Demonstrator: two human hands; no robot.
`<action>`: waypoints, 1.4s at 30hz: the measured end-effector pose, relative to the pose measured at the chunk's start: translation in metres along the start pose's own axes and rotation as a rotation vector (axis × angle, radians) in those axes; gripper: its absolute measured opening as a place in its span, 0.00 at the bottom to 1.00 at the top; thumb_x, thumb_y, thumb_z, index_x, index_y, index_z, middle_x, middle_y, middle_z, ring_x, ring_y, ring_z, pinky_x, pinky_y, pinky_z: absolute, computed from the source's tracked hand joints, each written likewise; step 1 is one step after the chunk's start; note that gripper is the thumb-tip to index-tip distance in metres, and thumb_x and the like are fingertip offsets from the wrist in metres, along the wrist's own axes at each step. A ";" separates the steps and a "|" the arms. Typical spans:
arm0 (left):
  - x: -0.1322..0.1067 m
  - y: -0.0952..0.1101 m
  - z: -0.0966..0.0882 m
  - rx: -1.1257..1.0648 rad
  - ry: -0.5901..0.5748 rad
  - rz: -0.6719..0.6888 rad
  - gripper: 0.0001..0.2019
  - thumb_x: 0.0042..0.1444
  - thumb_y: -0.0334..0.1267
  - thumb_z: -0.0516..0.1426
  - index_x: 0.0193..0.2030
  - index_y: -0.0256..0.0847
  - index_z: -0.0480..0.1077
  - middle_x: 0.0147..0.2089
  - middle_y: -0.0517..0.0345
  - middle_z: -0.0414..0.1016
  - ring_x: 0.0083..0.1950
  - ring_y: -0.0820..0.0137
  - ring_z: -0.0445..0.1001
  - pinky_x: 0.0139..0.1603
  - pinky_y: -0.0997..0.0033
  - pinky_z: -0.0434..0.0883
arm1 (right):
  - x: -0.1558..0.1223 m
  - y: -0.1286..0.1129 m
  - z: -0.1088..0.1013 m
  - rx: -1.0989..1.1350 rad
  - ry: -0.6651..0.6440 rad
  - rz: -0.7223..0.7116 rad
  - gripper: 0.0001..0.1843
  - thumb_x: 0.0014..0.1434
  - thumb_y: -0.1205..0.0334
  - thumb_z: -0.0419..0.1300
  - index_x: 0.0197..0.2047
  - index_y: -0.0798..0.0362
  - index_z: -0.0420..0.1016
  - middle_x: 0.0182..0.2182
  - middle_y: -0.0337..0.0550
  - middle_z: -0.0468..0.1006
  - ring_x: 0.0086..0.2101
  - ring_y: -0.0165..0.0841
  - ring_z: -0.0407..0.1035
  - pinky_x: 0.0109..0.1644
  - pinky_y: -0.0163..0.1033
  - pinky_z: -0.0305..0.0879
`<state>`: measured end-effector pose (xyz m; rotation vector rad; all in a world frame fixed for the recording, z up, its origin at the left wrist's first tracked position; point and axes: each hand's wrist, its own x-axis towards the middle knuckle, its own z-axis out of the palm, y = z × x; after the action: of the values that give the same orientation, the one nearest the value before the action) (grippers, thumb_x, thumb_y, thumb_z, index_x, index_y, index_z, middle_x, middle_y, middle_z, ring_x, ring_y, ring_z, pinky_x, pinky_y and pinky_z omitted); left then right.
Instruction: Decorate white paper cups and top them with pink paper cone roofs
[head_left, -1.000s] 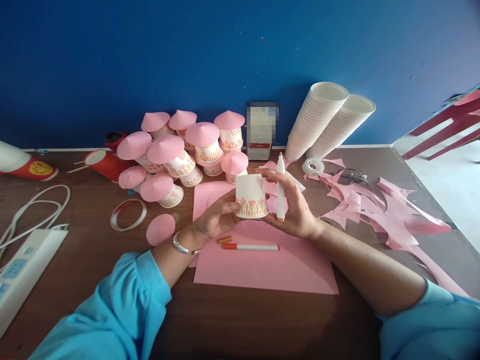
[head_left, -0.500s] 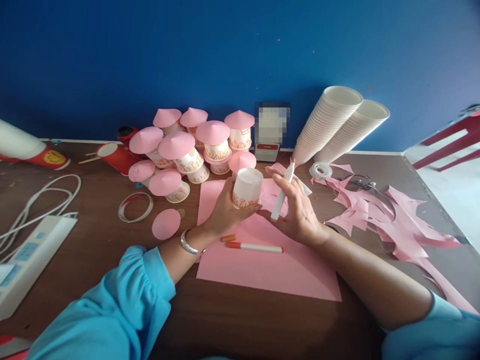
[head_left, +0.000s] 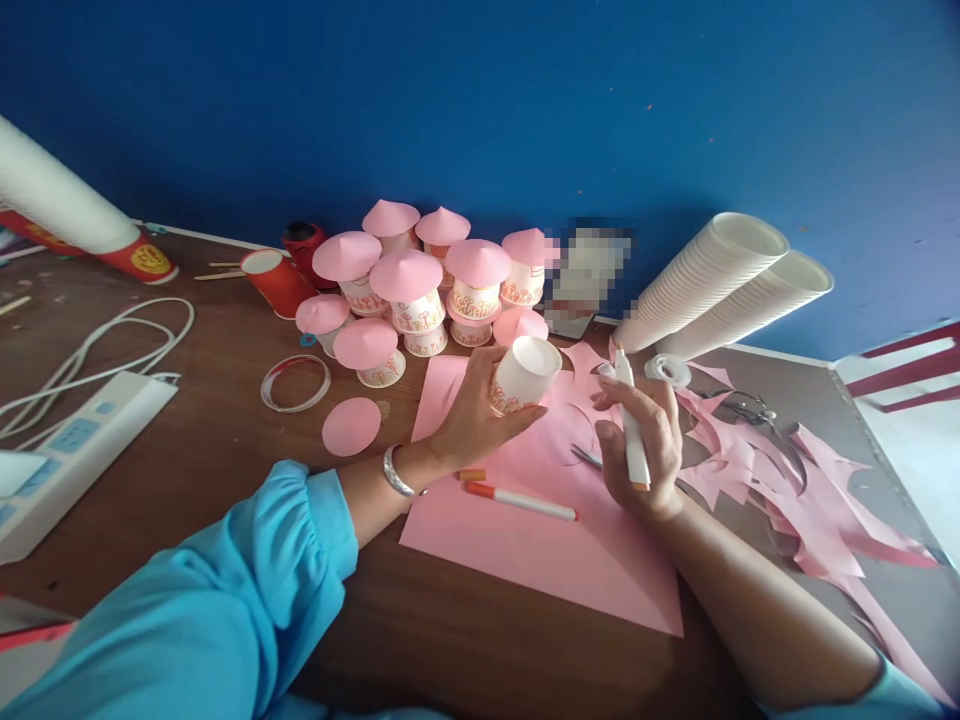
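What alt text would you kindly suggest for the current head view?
A person's left hand holds a tilted, upturned white paper cup with red drawings; the right hand holds a white marker. An orange-and-white marker lies on a pink paper sheet on a brown table, with pink cone-roofed paper cups and two white cup stacks behind.

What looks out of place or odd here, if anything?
Pink scraps lie strewn untidily on the right, and what seems a loose marker cap sits on the pink sheet. Pixelation hides part of the device by the wall. The cup in the left hand looks undamaged.
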<state>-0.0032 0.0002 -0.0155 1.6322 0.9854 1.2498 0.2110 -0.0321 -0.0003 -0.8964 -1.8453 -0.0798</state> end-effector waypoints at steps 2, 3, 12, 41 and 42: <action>0.002 0.003 0.000 -0.232 -0.070 -0.145 0.26 0.55 0.46 0.69 0.56 0.43 0.67 0.52 0.51 0.72 0.54 0.59 0.72 0.54 0.59 0.71 | 0.001 -0.001 0.000 0.003 0.000 -0.023 0.24 0.72 0.58 0.56 0.69 0.47 0.69 0.40 0.48 0.75 0.37 0.40 0.72 0.41 0.48 0.74; 0.003 0.005 -0.001 -0.360 -0.104 -0.209 0.24 0.56 0.45 0.69 0.56 0.43 0.68 0.51 0.53 0.73 0.53 0.61 0.72 0.53 0.60 0.71 | 0.001 -0.002 0.000 0.005 -0.001 -0.034 0.25 0.72 0.58 0.56 0.70 0.47 0.68 0.40 0.48 0.75 0.38 0.40 0.72 0.42 0.49 0.75; 0.010 0.009 -0.018 -1.068 -0.391 -0.630 0.29 0.48 0.51 0.68 0.53 0.36 0.75 0.48 0.46 0.82 0.43 0.58 0.81 0.49 0.56 0.77 | 0.006 -0.007 -0.003 0.034 -0.026 -0.095 0.25 0.75 0.50 0.51 0.71 0.48 0.65 0.41 0.49 0.73 0.40 0.41 0.74 0.41 0.49 0.77; 0.005 0.003 -0.019 -1.011 -0.429 -0.631 0.32 0.48 0.50 0.67 0.60 0.42 0.70 0.44 0.50 0.81 0.46 0.54 0.81 0.49 0.53 0.78 | 0.025 -0.041 -0.010 0.112 -0.019 -0.204 0.16 0.64 0.71 0.61 0.56 0.56 0.69 0.35 0.47 0.80 0.34 0.37 0.78 0.34 0.41 0.78; 0.006 0.004 -0.018 -0.998 -0.434 -0.638 0.33 0.47 0.50 0.68 0.60 0.42 0.70 0.42 0.51 0.80 0.44 0.55 0.81 0.47 0.54 0.78 | 0.025 -0.041 -0.010 0.104 -0.020 -0.220 0.17 0.64 0.71 0.62 0.56 0.57 0.69 0.35 0.48 0.80 0.34 0.37 0.77 0.34 0.41 0.78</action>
<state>-0.0196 0.0071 -0.0075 0.6572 0.4063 0.6882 0.1890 -0.0530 0.0383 -0.6232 -1.9430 -0.1107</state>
